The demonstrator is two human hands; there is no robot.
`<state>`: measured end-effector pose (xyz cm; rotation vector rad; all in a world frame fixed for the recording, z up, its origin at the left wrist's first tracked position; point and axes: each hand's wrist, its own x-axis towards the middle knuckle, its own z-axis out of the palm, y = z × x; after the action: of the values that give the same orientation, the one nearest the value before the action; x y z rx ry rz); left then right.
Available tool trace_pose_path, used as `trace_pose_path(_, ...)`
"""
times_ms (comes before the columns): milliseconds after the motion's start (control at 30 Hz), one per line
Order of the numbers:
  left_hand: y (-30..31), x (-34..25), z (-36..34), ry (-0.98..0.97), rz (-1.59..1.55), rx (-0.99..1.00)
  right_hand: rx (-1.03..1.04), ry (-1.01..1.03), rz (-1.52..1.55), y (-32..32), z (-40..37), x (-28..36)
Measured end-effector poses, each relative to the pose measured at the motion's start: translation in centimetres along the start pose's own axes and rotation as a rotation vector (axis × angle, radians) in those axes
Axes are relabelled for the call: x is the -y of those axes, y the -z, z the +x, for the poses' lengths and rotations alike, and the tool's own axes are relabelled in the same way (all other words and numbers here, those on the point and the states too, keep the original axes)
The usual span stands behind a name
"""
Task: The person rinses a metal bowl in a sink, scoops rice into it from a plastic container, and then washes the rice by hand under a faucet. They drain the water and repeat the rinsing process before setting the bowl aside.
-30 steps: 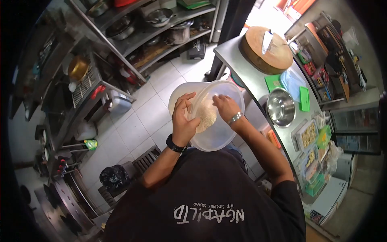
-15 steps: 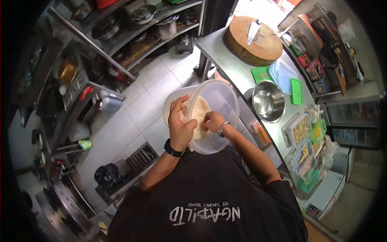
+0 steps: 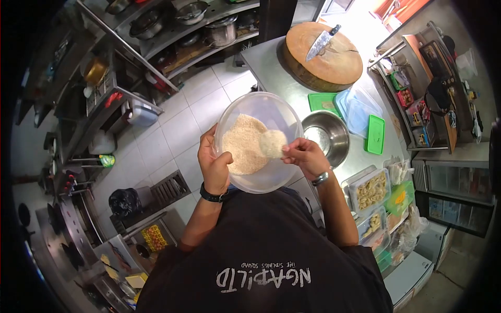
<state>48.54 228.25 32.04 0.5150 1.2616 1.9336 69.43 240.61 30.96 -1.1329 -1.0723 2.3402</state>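
My left hand is closed on the left rim of a translucent plastic bowl, its thumb over the edge. Pale breadcrumbs lie heaped in the bowl's left side. Between the fingertips of my right hand is a flat, crumb-coated piece of food, pinched by its right edge above the bowl. What lies under the coating is hidden. A steel mixing bowl stands on the counter just beyond my right hand.
On the steel counter are a round chopping block with a knife, a green lid and food tubs. Shelves of pots stand ahead. A black bag sits low on the left.
The plastic bowl has levelled from its tilt, showing the crumbs fully. My right hand has risen from inside the bowl toward its right rim, with the coated piece now visible in its fingers.
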Motion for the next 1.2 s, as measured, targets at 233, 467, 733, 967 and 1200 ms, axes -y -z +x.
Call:
trace_pose_path(233, -1.7, 1.9, -1.7, -0.037, 0.034, -0.102, -0.312, 0.271, -0.032, 9.6, -4.1, 2.6)
trace_pose_path(467, -1.9, 1.8, -1.6, -0.043, 0.137, -0.073, -0.817, 0.628, -1.018, 15.1, 0.5, -3.3)
trace_pose_path(733, -1.5, 1.0, -0.2, -0.028, 0.19, -0.019, -0.904, 0.787, -1.464, 12.1, 0.7, -4.7)
trace_pose_path(967, -1.5, 0.8, 0.8, -0.112, 0.308, 0.092, -0.457, 1.134, -1.328, 0.7, 1.1, -2.1)
trace_pose_path(1200, -2.1, -0.3, 0.2, -0.253, 0.484, 0.194, -0.175, 0.564, -1.454, -3.6, 8.1, -8.5)
